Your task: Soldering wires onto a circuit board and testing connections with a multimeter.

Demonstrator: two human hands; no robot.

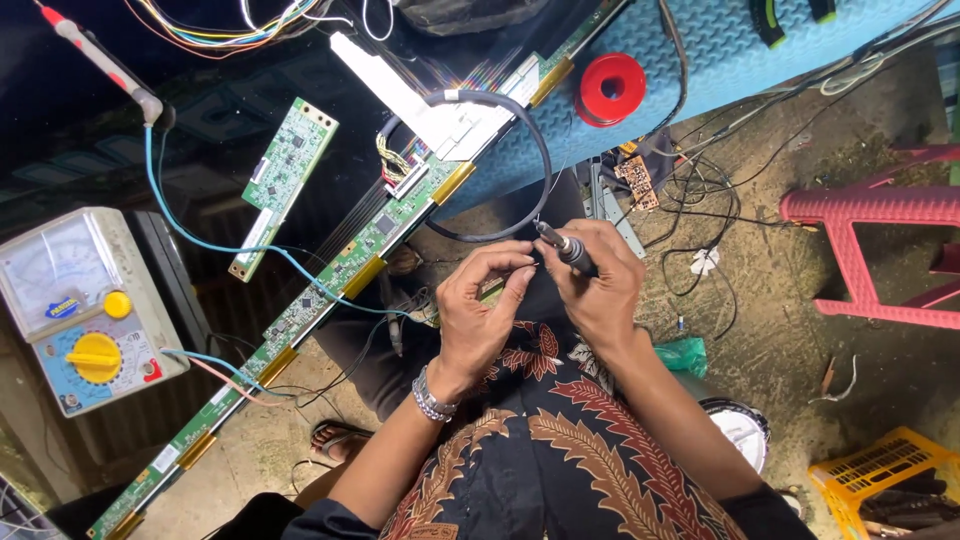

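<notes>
Right hand point(600, 285) gripping soldering iron point(566, 249), left hand point(482, 305) just beside, fingers pinched at its tip

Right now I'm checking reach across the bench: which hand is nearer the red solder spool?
Right. The right hand, holding the soldering iron, sits almost directly below the red solder spool; the left hand is farther to the left.
</notes>
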